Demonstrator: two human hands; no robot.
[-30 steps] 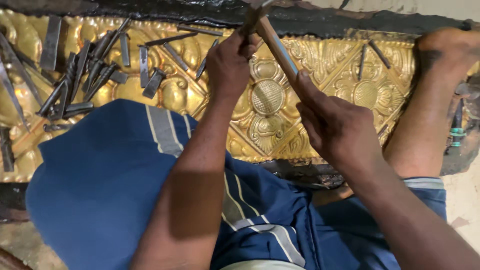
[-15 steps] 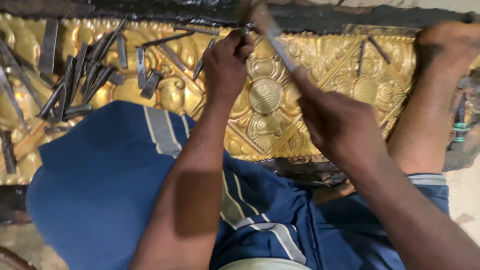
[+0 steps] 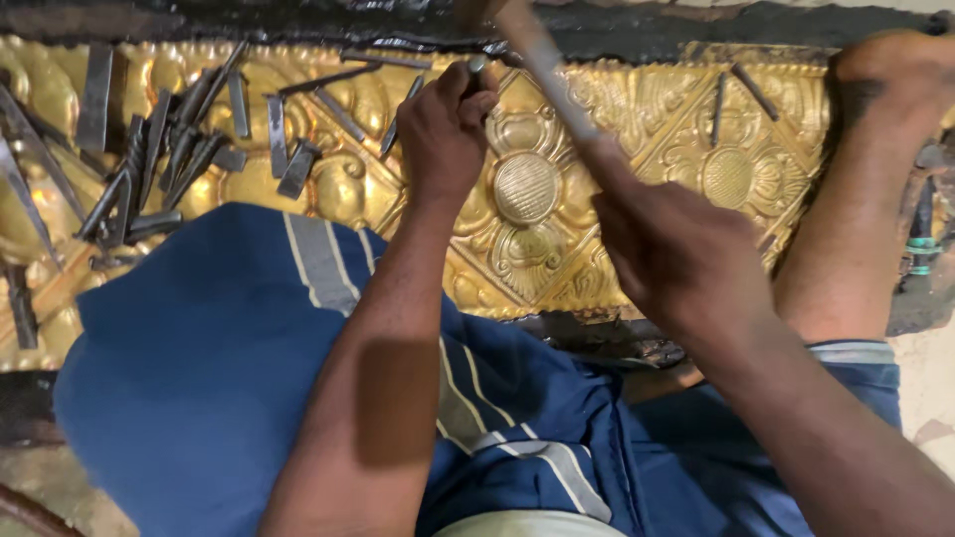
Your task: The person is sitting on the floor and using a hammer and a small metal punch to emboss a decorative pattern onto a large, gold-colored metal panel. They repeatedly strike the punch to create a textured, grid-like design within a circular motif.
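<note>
A small punch is gripped upright by the left hand against the embossed golden sheet. A blurred hammer handle is clasped in the right hand.

Embossed sheet glossy gold metal; punches dull dark steel.

Bare forearms, no sleeves. 2 bare hands: left hand, right hand. Blue wrap cloth over legs, grey-white stripes. Lower right leg and foot bare.
</note>
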